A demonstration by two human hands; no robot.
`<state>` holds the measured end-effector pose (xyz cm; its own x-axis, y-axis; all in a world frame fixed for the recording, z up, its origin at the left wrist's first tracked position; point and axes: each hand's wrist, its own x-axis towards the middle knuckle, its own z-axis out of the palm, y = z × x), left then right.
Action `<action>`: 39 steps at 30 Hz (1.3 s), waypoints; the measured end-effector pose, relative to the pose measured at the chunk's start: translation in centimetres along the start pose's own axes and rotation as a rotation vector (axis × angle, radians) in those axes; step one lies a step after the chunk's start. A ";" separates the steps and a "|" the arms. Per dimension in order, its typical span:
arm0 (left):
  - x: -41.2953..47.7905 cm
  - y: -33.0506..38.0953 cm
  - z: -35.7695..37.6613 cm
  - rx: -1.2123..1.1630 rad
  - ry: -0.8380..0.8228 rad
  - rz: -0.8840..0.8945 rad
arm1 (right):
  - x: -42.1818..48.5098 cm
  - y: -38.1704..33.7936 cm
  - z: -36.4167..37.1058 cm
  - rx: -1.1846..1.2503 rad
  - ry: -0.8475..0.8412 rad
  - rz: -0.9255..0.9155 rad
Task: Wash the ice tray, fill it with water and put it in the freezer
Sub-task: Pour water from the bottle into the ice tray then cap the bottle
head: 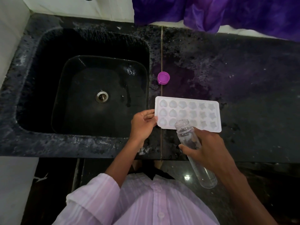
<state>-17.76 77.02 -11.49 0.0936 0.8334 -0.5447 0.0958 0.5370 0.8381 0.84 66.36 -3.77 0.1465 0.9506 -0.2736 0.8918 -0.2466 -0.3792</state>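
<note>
- A dark, speckled stone counter (227, 75) runs across the whole scene, its surface mottled with pale marks and wet patches; a thin seam crosses it front to back just right of the sink.
- A deep black sink (84, 82) is sunk into the left part of the counter, with a round metal drain (102, 96) in its wet floor.
- White wall (73, 7) backs the counter, and purple cloth (219, 12) hangs over the far edge at upper right.
- A person in a pale pink striped shirt (146, 203) stands at the counter's near edge; dark glossy floor shows below.
- The white ice tray (209, 114) lies flat on the counter just right of the sink, with three rows of moulded cups: hearts at the left end, stars at the right. Whether the cups hold water cannot be told.
- A clear plastic bottle (188, 135), uncapped, is tilted with its open mouth over the tray's near edge; it looks close to empty.
- The right hand (206, 148) is wrapped around the bottle's middle, fingers closed on it.
- The left hand (142, 124) pinches the tray's left end, thumb on top.
- A small purple cap (163, 78) sits open side up on the counter, beyond the tray and on the seam.
</note>
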 end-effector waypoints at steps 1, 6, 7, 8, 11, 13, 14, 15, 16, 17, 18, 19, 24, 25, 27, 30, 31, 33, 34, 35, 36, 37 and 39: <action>-0.1 0.1 0.0 -0.003 -0.003 -0.001 | 0.0 0.0 0.1 0.003 -0.005 -0.002; -0.4 0.1 0.0 0.011 -0.021 -0.006 | -0.1 -0.3 0.6 0.025 -0.017 -0.021; -0.5 0.0 -0.1 0.015 -0.020 -0.008 | -0.1 -0.3 0.7 0.024 -0.014 -0.026; -0.5 0.0 -0.1 0.019 -0.018 -0.009 | -0.2 -0.4 0.8 0.023 -0.010 -0.029; -0.5 -0.2 -0.1 0.036 -0.008 -0.006 | -0.1 -0.6 0.9 0.032 -0.006 -0.023; -0.5 -0.1 0.0 0.036 -0.007 -0.005 | 0.0 -0.7 1.0 0.039 -0.013 -0.019; -0.5 0.0 0.0 0.037 -0.008 -0.003 | 0.0 -0.8 1.0 0.039 -0.015 -0.019; -0.6 0.0 0.0 0.039 -0.008 -0.001 | 0.1 -0.9 1.1 0.040 -0.018 -0.018; -0.6 0.0 -0.1 0.041 -0.007 0.000 | 0.1 -0.9 1.1 0.042 -0.021 -0.018; -0.6 0.0 -0.1 0.043 -0.006 0.001 | 0.2 -1.0 1.2 0.043 -0.025 -0.017; -0.6 -0.1 -0.1 0.046 -0.005 -0.001 | 0.2 -1.1 1.2 0.043 -0.028 -0.016; -0.6 -0.1 -0.1 0.044 -0.005 -0.004 | 0.3 -1.2 1.3 0.046 -0.030 -0.015; -0.6 0.0 -0.1 0.035 -0.006 -0.012 | 0.5 -1.4 1.4 0.043 -0.018 -0.019; -0.6 0.0 -0.1 0.037 -0.007 -0.009 | 0.5 -1.4 1.4 0.045 -0.017 -0.020; -0.5 0.1 -0.1 0.044 -0.008 -0.006 | 0.5 -1.3 1.2 0.052 -0.018 -0.018; -0.5 0.1 -0.1 0.061 -0.008 0.003 | 0.5 -1.1 0.9 0.060 -0.010 -0.008; -0.5 0.1 -0.1 0.067 -0.008 0.008 | 0.4 -1.0 0.7 0.060 -0.008 -0.002; -0.4 0.2 -0.1 0.073 -0.006 0.014 | 0.4 -0.7 0.5 0.058 -0.004 0.011; -0.4 0.2 -0.1 0.074 -0.005 0.014 | 0.4 -0.6 0.4 0.056 0.001 0.019; -0.5 0.2 -0.1 0.075 -0.004 0.015 | 0.3 -0.4 0.3 0.055 0.008 0.029; -0.5 0.3 -0.1 0.076 -0.004 0.017 | 0.3 -0.2 0.2 0.054 0.016 0.039; -0.4 0.3 -0.1 0.079 -0.002 0.020 | 0.3 0.1 0.2 0.052 0.023 0.049; -0.4 0.3 0.0 0.083 0.002 0.028 | 0.2 0.6 0.1 0.043 0.040 0.062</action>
<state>-17.82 76.86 -11.00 0.0957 0.8485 -0.5205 0.1745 0.5005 0.8479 1.33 66.36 -4.10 0.2183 0.9398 -0.2628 0.8615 -0.3121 -0.4006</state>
